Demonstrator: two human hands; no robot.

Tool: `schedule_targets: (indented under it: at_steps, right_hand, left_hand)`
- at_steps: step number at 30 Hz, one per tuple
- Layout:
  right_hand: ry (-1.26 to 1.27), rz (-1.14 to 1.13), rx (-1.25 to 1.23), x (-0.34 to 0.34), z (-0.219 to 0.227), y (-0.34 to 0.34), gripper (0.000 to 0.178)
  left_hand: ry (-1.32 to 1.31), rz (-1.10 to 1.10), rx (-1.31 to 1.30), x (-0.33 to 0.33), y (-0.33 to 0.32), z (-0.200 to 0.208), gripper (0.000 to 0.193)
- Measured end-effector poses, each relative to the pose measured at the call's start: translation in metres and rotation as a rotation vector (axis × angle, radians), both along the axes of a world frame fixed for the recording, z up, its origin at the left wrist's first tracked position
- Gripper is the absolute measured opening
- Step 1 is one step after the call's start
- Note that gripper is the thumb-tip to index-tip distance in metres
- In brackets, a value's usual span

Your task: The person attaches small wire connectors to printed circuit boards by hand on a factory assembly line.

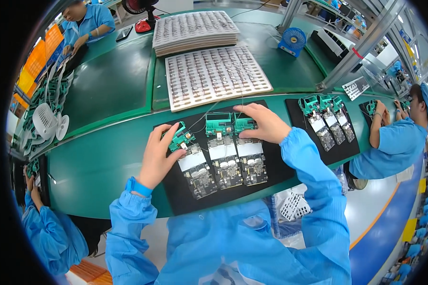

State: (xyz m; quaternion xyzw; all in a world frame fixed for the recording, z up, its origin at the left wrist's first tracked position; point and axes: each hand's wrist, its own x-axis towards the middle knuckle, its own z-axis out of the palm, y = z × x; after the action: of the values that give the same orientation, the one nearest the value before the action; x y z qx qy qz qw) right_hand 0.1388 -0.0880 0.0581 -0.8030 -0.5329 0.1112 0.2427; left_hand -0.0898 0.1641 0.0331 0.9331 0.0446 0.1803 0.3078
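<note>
Three circuit boards, the left one (199, 179), the middle one (227, 167) and the right one (254, 166), lie side by side on a black mat (178, 202). Each has a white strip and joins a green plastic housing at its far end. My left hand (158, 153) grips the tilted left housing (179, 138) between thumb and fingers. The right housing (244, 124) is partly covered by my right hand (267, 124), whose thumb and fingers close round it. Between them sits the middle housing (218, 124), untouched. Thin wires run near the housings.
Beyond the mat lies a white tray (218, 78) of small parts, with stacked trays (195, 28) behind it. A blue fan (293, 40) stands far right. Another black mat (297, 111) holds similar boards. Co-workers sit left and right; a white fan (45, 119) is at left.
</note>
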Motion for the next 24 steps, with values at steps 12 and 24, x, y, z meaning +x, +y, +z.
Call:
schedule_targets:
  at_steps: [12,24]
  right_hand:
    - [0.223,0.259,-0.106,0.046,0.026,0.002,0.075]
    - [-0.286,-0.525,-0.274,0.127,0.005,0.062,0.031]
  left_hand:
    - [0.08,-0.198,-0.164,0.014,0.024,0.021,0.058]
    - [0.002,-0.239,0.193,0.074,-0.032,0.014,0.065]
